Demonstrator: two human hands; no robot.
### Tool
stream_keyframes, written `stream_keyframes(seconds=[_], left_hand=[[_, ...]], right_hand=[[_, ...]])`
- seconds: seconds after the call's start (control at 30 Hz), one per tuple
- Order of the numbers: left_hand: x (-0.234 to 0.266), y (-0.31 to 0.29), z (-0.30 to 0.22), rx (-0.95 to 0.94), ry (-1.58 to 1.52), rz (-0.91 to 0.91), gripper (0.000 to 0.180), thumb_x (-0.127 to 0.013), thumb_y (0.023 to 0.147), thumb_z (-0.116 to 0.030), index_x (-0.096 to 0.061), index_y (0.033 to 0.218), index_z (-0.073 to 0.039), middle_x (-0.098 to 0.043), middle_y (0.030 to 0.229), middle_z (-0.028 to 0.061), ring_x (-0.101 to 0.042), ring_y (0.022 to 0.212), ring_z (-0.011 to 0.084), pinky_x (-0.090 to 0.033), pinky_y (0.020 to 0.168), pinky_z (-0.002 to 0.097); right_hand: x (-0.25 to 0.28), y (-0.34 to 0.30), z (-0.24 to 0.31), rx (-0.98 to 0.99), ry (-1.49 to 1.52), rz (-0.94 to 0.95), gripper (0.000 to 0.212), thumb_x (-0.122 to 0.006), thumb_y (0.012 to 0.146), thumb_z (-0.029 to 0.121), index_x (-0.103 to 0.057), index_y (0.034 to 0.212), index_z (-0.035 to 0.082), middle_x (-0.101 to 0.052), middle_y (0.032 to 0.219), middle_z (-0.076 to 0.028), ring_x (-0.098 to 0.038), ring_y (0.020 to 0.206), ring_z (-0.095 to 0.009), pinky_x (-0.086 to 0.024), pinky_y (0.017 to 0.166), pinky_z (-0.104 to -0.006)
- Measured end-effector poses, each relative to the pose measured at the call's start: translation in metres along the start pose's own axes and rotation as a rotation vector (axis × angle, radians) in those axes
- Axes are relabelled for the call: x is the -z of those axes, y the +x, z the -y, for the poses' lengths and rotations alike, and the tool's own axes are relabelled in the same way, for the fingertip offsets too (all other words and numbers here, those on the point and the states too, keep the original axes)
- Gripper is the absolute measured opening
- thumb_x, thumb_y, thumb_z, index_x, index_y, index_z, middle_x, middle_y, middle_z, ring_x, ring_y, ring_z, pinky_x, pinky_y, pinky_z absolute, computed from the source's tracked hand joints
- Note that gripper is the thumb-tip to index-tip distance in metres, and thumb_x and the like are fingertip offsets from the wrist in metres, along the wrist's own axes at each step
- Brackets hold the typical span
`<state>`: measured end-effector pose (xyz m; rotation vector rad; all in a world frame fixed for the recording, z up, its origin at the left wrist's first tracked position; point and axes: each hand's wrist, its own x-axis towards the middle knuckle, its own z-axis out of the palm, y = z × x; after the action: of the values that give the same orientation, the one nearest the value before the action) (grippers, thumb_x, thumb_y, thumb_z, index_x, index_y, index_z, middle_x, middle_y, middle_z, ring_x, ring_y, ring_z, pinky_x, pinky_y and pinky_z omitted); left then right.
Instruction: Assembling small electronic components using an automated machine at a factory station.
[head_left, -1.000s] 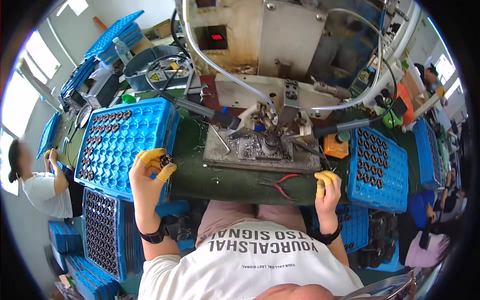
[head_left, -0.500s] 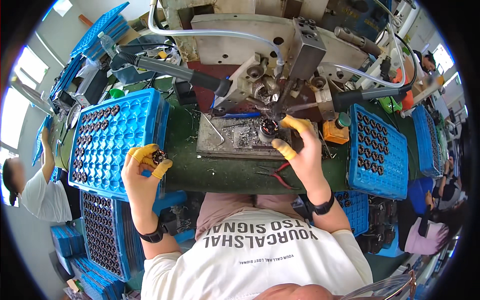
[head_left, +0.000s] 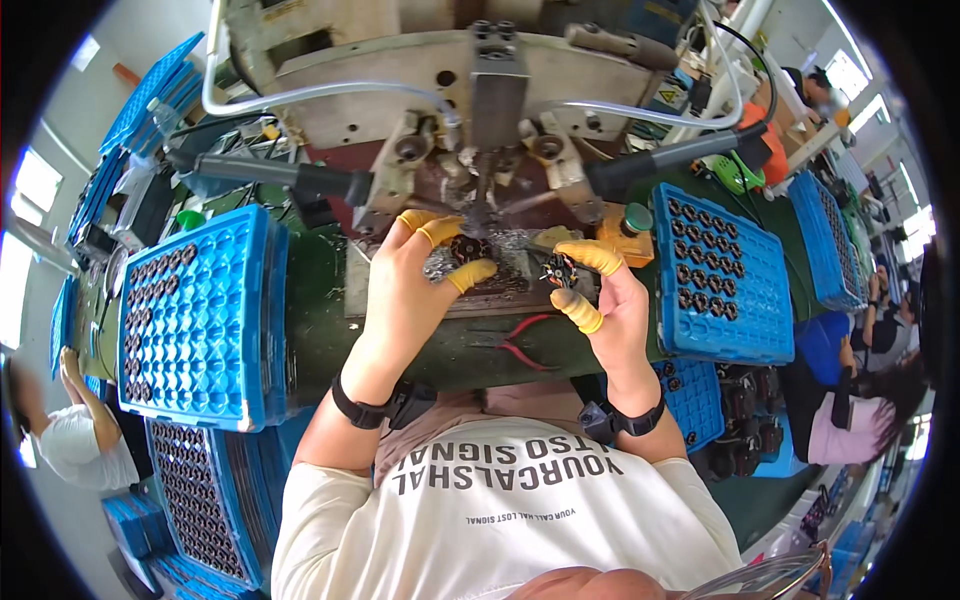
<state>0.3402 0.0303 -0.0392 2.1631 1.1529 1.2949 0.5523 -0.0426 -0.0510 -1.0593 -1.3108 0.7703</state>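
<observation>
Yellow finger cots cover several fingers on both of my hands. My left hand [head_left: 408,280] reaches in over the metal base plate [head_left: 357,290] under the machine head. Its thumb and fingers close around a small round black part with a ringed core [head_left: 468,249], which looks like a motor stator; whether this part touches the holder below is hidden. Just to the right, my right hand [head_left: 618,305] pinches a second black stator [head_left: 558,268], with coppery and light-coloured bits showing, apart from the plate. The machine's square steel ram [head_left: 499,85] stands above and between the hands.
A blue tray [head_left: 205,330] partly filled with stators lies left, another blue tray [head_left: 725,270] right. Red-handled pliers [head_left: 520,340] lie on the green bench near me. Two black nozzle arms [head_left: 330,183] [head_left: 625,172] flank the machine. An orange container [head_left: 627,240] stands right. Other people sit at both sides.
My left hand has moved right from the left tray to the base plate, carrying its stator. The right hand has drawn back from the holder and now has a stator in its fingers. The view has shifted.
</observation>
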Motion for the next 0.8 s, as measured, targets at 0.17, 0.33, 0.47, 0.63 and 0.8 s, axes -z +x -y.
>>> stream_keyframes(seconds=[0.17, 0.33, 0.47, 0.63, 0.8], left_hand=[[-0.012, 0.006, 0.005, 0.105, -0.08, 0.103, 0.049, -0.089, 0.064, -0.021, -0.067, 0.103, 0.0, -0.063, 0.093, 0.0097, -0.063, 0.08, 0.0235, -0.052, 0.073, 0.0334], [-0.015, 0.005, 0.006, 0.099, -0.021, 0.142, 0.049, -0.089, 0.065, -0.023, -0.067, 0.103, 0.0, -0.062, 0.091, 0.0093, -0.064, 0.076, 0.0209, -0.052, 0.069, 0.0313], [-0.016, 0.002, 0.008, 0.072, -0.027, 0.111, 0.05, -0.089, 0.067, -0.025, -0.065, 0.102, 0.001, -0.061, 0.089, 0.0099, -0.064, 0.077, 0.0223, -0.053, 0.069, 0.0325], [-0.028, -0.009, 0.008, -0.03, -0.023, -0.033, 0.052, -0.084, 0.07, -0.021, -0.059, 0.11, 0.0, -0.059, 0.098, 0.0151, -0.061, 0.089, 0.0342, -0.053, 0.076, 0.0403], [-0.017, -0.017, 0.013, -0.029, -0.065, 0.004, 0.073, -0.089, 0.066, -0.02, -0.05, 0.124, 0.0, -0.058, 0.104, 0.0139, -0.061, 0.091, 0.0269, -0.053, 0.077, 0.0343]], right_hand=[[0.021, -0.01, -0.008, -0.039, 0.04, -0.036, 0.042, -0.082, 0.078, 0.01, -0.064, 0.114, -0.001, -0.063, 0.11, -0.006, -0.06, 0.098, -0.013, -0.044, 0.09, -0.0259], [0.026, -0.012, -0.016, -0.105, 0.087, -0.07, 0.041, -0.081, 0.078, 0.008, -0.064, 0.114, -0.001, -0.064, 0.109, -0.004, -0.06, 0.098, -0.012, -0.045, 0.09, -0.025], [0.036, -0.012, -0.024, 0.013, -0.257, -0.171, 0.039, -0.081, 0.078, 0.011, -0.064, 0.112, 0.003, -0.066, 0.108, -0.008, -0.062, 0.097, -0.015, -0.047, 0.089, -0.0277], [0.058, 0.002, -0.032, 0.337, -0.987, -0.293, 0.037, -0.076, 0.083, 0.018, -0.06, 0.113, 0.004, -0.061, 0.125, -0.015, -0.056, 0.115, -0.033, -0.043, 0.097, -0.0413], [0.063, 0.005, -0.045, 0.335, -0.998, -0.239, 0.036, -0.073, 0.085, 0.017, -0.058, 0.115, 0.003, -0.06, 0.127, -0.017, -0.054, 0.12, -0.036, -0.042, 0.099, -0.0431]])
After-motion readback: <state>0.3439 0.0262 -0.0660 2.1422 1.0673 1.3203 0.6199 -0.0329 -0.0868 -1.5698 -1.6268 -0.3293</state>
